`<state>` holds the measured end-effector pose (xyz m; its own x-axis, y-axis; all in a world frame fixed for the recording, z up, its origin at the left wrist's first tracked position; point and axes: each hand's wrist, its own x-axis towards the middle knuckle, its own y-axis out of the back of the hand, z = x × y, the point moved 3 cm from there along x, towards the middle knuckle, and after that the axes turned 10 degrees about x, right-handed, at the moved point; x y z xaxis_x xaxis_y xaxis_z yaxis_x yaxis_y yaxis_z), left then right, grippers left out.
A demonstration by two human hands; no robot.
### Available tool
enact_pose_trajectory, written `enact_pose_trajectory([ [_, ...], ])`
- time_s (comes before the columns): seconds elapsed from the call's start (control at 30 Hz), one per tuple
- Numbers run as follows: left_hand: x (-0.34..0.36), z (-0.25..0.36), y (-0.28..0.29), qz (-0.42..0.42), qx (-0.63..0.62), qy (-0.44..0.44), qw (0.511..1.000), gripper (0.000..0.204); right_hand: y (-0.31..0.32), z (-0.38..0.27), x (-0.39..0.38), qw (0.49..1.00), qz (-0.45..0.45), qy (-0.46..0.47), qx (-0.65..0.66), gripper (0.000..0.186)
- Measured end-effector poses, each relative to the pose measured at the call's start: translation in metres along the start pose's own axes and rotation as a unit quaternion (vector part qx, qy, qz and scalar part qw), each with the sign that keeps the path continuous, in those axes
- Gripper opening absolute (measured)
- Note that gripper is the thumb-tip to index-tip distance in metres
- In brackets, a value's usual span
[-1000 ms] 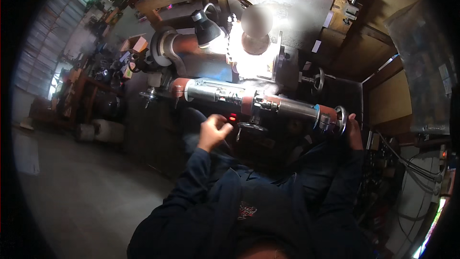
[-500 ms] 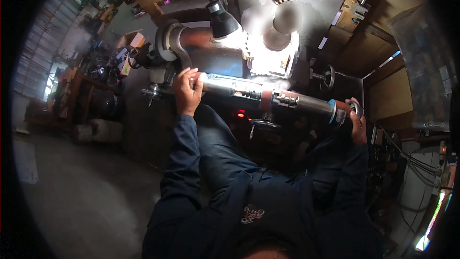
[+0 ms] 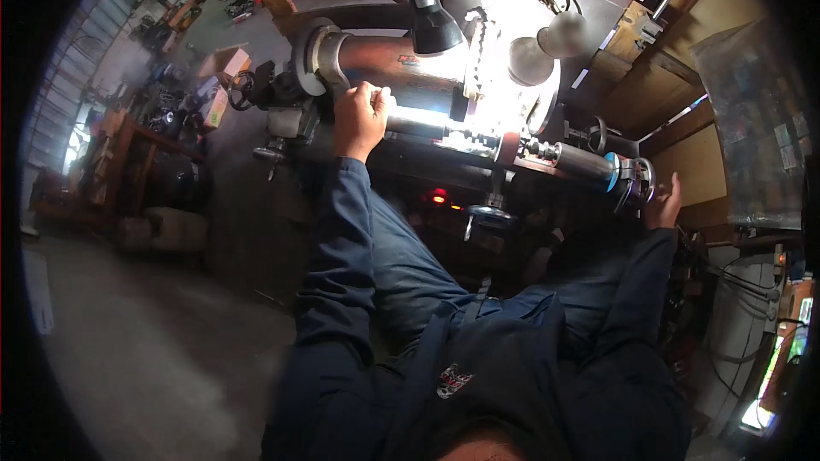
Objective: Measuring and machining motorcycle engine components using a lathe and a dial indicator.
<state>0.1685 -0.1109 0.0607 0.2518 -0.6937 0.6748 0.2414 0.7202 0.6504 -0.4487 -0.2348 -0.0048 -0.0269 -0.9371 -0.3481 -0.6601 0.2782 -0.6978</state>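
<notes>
Holding the left end of the long metal bar (image 3: 418, 123), mid-frame, with curled left hand (image 3: 360, 122). With right hand (image 3: 664, 207) beside the shiny wheel (image 3: 650, 176), right of frame (cannot tell if gripping). Looks like adjusting the bar; probably calls next for a firm hold on the wheel.

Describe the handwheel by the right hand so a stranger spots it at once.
Find the long metal cylinder crossing the front of the lit machine. Follow it past the blue ring to its right end, where the shiny handwheel sits beside the right hand. Its end position separates it from the lower handwheel, beneath the cylinder's middle.
</notes>
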Motion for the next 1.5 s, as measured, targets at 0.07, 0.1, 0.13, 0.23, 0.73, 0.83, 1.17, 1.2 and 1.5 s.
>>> enact_pose_trajectory([
  [0.07,0.001,0.000,-0.004,0.002,-0.009,-0.007,1.000,0.020,0.018,-0.002,0.012,0.995,-0.062,-0.032,-0.074,0.046],
  [0.1,-0.001,-0.002,-0.002,-0.007,-0.003,-0.006,1.000,0.021,-0.005,0.013,0.007,0.990,-0.098,-0.079,-0.069,0.052],
  [0.13,0.000,-0.004,-0.003,-0.013,0.001,-0.004,1.000,0.021,-0.037,0.028,0.000,0.981,-0.136,-0.123,-0.066,0.059],
  [0.23,0.000,-0.010,-0.009,-0.026,-0.028,0.025,0.999,0.020,-0.073,0.050,-0.015,0.952,-0.204,-0.218,-0.061,0.075],
  [0.73,0.011,-0.024,-0.016,-0.112,-0.095,0.109,0.983,0.027,-0.080,0.045,-0.013,0.948,-0.303,-0.076,-0.065,0.056],
  [0.83,0.004,-0.047,-0.021,-0.113,-0.311,0.170,0.928,0.025,-0.080,0.046,-0.007,0.942,-0.323,-0.082,-0.026,0.056],
  [1.17,-0.005,-0.136,-0.042,-0.050,-0.645,0.292,0.705,0.036,-0.072,0.046,0.004,0.957,-0.285,-0.058,-0.025,0.055],
  [1.2,-0.008,-0.116,-0.053,-0.119,-0.645,0.317,0.685,0.035,-0.071,0.048,0.001,0.957,-0.282,-0.061,-0.023,0.055],
  [1.5,0.004,-0.086,-0.052,-0.230,-0.633,0.354,0.649,0.038,-0.076,0.048,-0.001,0.966,-0.251,-0.035,-0.045,0.055],
])
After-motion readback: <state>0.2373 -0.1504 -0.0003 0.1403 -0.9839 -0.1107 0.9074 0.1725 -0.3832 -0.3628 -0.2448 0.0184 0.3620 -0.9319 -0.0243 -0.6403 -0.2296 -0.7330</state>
